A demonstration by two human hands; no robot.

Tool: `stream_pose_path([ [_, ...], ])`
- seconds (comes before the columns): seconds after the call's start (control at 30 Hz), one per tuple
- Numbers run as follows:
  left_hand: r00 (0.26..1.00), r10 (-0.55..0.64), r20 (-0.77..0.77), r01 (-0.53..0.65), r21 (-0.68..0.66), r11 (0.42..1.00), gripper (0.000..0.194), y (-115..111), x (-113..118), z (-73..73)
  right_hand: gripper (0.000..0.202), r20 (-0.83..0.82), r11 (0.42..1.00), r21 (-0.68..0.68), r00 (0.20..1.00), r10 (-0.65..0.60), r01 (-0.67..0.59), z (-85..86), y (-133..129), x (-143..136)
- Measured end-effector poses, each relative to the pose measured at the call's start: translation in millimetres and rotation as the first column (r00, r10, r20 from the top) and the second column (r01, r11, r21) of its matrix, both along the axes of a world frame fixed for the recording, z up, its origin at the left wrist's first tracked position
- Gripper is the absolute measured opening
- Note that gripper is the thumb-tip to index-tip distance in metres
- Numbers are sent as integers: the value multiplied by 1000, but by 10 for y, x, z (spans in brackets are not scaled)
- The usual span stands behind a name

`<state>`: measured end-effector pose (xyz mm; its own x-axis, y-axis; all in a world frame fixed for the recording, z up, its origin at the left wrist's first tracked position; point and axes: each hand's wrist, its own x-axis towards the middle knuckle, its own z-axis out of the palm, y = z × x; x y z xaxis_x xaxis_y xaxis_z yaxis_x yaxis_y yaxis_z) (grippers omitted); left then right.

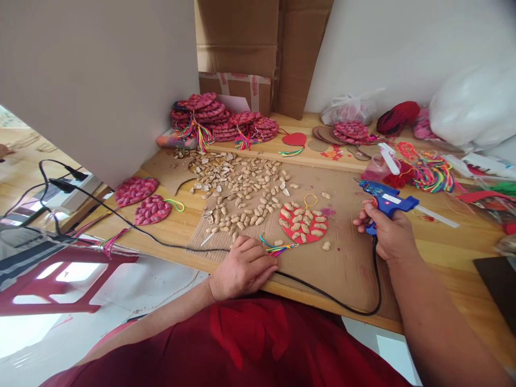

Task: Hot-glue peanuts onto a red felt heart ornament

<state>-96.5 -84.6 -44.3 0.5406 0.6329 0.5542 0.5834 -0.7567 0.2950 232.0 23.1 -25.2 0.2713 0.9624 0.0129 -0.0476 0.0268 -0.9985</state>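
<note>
A blue hot glue gun (387, 200) is gripped in my right hand (389, 228), its nozzle pointing left above the cardboard. My left hand (246, 269) rests at the table's front edge, fingers curled together over the black cord (318, 290); what lies under them is hidden. Just beyond it is a multicoloured tassel (282, 249), attached to a red heart (308, 236). Peanuts in their shells cover much of this heart, and a yellow loop (310, 201) sticks out of its top. Loose peanuts (245, 188) are heaped to the left on the cardboard sheet (322, 269).
Two pink-covered hearts (152, 210) lie at the left. Stacks of similar pieces (226, 121) stand along the back, with a plain red heart (294, 140) beside them. Coloured cords (433, 172) and a white plastic bag (471, 102) are at the right. A red stool (68, 279) stands below left.
</note>
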Motion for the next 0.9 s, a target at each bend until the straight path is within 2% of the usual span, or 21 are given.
stream_pose_path([
  [0.23, 999, 25, 26, -24, -72, 997, 8, -25, -11, 28, 59, -10, 1000, -2, 1000, 21, -21, -28, 3, 13],
  [0.47, 992, 112, 51, -102, -169, 980, 8, -9, -1, 34, 61, -28, 1000, -14, 999, 15, -16, -48, 2, 7],
  [0.9, 981, 195, 22, -187, -192, 963, 15, -21, 11, 78, 62, -61, 998, -18, 997, 52, -53, -36, -20, -29],
])
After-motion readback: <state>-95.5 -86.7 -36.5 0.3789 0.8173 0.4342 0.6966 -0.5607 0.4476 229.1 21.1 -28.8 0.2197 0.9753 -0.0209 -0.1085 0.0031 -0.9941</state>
